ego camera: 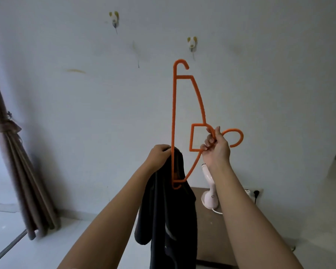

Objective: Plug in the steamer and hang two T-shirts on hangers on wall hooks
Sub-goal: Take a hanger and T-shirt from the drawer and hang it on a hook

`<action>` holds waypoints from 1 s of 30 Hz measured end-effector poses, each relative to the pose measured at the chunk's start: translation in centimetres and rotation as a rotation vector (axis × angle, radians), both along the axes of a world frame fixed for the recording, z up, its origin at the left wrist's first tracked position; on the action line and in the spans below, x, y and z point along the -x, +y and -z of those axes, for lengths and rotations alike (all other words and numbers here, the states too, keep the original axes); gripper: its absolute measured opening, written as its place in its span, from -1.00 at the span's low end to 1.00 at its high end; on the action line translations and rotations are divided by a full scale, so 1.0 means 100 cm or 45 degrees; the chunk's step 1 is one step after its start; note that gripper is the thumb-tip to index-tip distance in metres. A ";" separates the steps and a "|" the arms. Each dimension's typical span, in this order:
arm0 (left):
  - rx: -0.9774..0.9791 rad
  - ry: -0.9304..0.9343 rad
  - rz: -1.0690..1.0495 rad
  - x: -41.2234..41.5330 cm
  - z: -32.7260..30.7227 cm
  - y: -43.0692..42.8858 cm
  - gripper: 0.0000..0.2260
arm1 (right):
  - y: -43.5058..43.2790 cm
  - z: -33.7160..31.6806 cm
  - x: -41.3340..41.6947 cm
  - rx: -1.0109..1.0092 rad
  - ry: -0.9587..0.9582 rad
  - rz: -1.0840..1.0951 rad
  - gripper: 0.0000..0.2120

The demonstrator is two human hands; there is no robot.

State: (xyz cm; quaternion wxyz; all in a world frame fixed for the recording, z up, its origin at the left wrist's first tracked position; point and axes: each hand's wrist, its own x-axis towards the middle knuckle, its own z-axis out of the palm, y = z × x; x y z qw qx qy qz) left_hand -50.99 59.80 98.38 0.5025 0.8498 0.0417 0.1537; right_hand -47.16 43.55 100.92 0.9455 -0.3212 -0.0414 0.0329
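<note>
An orange hanger stands on end in front of the wall, its hook pointing right. My right hand grips it at the neck, just left of the hook. My left hand holds the collar of a black T-shirt against the hanger's long bar. The hanger's lower end sits inside the shirt's neck opening. Two dog-shaped wall hooks are fixed high on the wall, both bare. A white steamer stands on a brown table, and a dark plug sits in the wall socket.
A brown curtain, tied back, hangs at the left beside a bright floor-level window. The white wall carries a few yellowish stains. Pale floor tiles run along the wall's base.
</note>
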 end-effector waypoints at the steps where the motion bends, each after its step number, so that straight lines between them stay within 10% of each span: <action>1: 0.033 -0.008 0.001 0.002 -0.003 0.002 -0.75 | 0.002 -0.002 0.001 -0.011 -0.010 0.004 -0.69; 12: 0.884 -0.216 -0.101 0.028 -0.067 0.015 -0.80 | 0.020 0.075 0.000 0.329 0.025 0.059 -0.66; 20: 0.264 -0.274 -0.734 0.024 -0.023 0.059 -0.76 | 0.011 0.073 0.000 1.112 -0.166 0.280 -0.63; 30: -0.145 -0.276 -0.538 0.028 -0.004 0.073 -0.75 | 0.032 0.031 0.010 1.440 -0.461 0.317 -0.62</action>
